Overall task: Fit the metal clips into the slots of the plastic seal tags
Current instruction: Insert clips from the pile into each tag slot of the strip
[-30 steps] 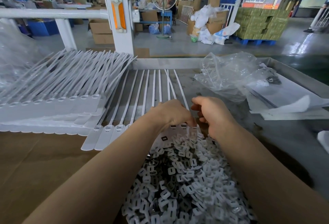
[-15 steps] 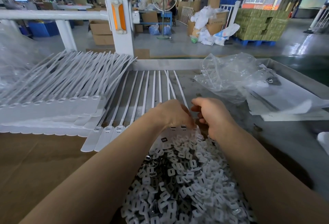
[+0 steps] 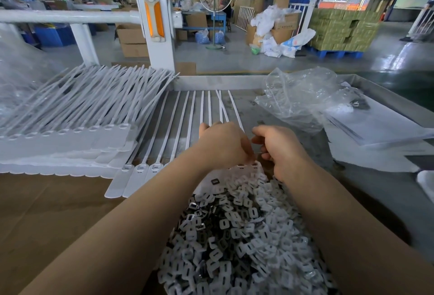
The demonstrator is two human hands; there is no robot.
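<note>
Both the left hand (image 3: 223,144) and right hand (image 3: 279,151) are curled over the far edge of the metal clips (image 3: 239,236) heaped on the near desk (image 3: 258,111), beside the seal tags (image 3: 150,154); whether either pinches a clip is hidden, and the clips look light, stiff, slippery, best pinched by their edges.

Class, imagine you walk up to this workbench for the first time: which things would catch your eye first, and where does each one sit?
Nearest the camera spreads a big heap of small white and dark metal clips, between the person's forearms. Just beyond it, the left hand and right hand meet over a row of long white plastic seal tags laid side by side. On the left lies a thick stack of more white seal tags, and a crumpled clear plastic bag sits at the right.
</note>
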